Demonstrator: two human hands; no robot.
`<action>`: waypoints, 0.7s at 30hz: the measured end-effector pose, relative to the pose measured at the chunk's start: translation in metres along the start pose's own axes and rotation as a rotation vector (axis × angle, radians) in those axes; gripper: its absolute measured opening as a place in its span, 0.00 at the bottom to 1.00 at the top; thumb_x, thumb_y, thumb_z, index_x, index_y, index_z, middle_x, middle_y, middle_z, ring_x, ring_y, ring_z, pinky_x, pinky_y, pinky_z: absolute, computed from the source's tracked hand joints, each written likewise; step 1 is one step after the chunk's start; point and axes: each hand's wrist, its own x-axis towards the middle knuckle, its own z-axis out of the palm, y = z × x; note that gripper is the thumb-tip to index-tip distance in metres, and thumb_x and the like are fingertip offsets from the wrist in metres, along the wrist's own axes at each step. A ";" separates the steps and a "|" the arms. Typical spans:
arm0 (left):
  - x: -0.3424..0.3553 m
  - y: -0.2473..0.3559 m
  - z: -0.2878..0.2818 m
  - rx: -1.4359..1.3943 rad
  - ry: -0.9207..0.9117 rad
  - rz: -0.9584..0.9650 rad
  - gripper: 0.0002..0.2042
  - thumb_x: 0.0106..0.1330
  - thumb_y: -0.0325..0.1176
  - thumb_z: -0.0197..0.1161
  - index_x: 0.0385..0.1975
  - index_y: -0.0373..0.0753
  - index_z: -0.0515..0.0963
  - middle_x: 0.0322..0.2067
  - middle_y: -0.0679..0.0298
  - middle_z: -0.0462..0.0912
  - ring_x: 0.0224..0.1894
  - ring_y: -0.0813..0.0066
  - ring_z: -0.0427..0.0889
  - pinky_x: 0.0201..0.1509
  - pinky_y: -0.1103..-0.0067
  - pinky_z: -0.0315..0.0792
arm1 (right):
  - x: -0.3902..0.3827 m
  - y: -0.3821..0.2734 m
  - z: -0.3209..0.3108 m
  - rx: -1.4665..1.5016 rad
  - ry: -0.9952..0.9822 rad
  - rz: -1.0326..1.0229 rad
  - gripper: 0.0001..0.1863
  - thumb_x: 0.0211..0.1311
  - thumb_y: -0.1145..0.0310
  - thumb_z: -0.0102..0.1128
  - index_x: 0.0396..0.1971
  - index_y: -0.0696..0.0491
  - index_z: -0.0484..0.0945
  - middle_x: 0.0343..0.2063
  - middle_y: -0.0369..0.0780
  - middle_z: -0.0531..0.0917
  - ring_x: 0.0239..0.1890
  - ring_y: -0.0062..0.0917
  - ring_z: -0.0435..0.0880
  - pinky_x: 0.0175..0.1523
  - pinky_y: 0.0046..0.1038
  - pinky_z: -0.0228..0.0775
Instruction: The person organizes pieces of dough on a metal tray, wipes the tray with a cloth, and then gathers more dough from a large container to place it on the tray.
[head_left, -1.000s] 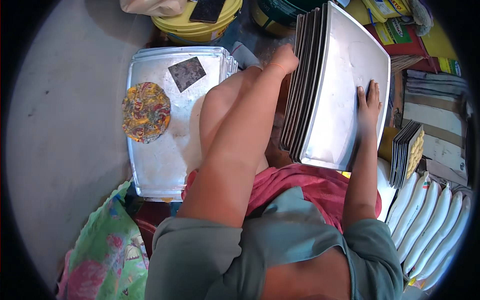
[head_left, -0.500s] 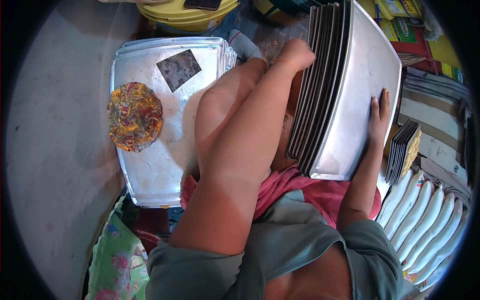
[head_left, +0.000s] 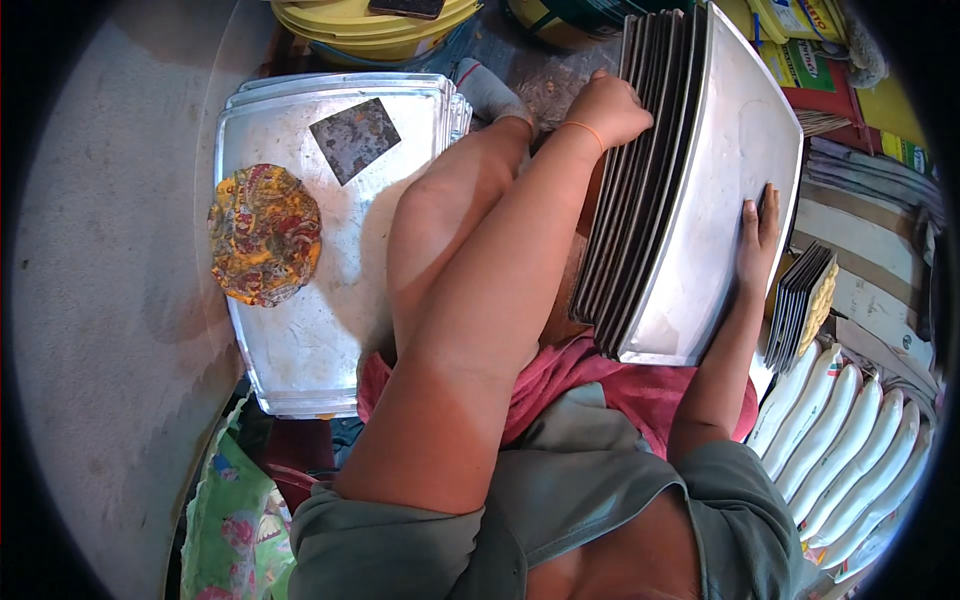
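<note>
The underside of the tightly packed stack of rectangular silver metal trays with dark edges [head_left: 698, 190] is hidden, and its far corners nearly meet the upper border. The outer face is smooth, shiny and lightly marked. The stack stands tilted on edge beyond the crumpled red cloth [head_left: 570, 400], long axis running away from the person, outer face turned rightward and up. The right hand [head_left: 760, 235] lies on that face, fingers extended; the left hand [head_left: 612, 112] curls at the edges, its grip impossible to tell.
</note>
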 end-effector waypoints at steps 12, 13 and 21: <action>0.002 0.001 -0.001 -0.121 0.017 0.114 0.15 0.46 0.42 0.69 0.28 0.37 0.85 0.45 0.50 0.82 0.56 0.54 0.75 0.61 0.70 0.69 | 0.001 -0.005 0.001 0.027 0.019 -0.011 0.32 0.70 0.50 0.48 0.67 0.53 0.62 0.68 0.49 0.61 0.72 0.38 0.55 0.74 0.41 0.33; 0.002 0.003 -0.002 -0.122 0.018 0.114 0.15 0.46 0.42 0.69 0.28 0.37 0.85 0.45 0.50 0.82 0.56 0.54 0.75 0.61 0.70 0.69 | 0.001 -0.005 0.000 0.025 0.019 -0.011 0.32 0.70 0.50 0.48 0.67 0.53 0.62 0.68 0.49 0.61 0.72 0.39 0.55 0.74 0.40 0.33; -0.004 0.017 -0.005 -0.186 -0.057 0.028 0.17 0.51 0.39 0.67 0.31 0.28 0.84 0.31 0.52 0.85 0.36 0.66 0.83 0.46 0.75 0.75 | 0.001 -0.004 0.000 0.018 0.015 -0.020 0.32 0.70 0.50 0.47 0.67 0.54 0.62 0.68 0.50 0.61 0.72 0.39 0.55 0.73 0.41 0.34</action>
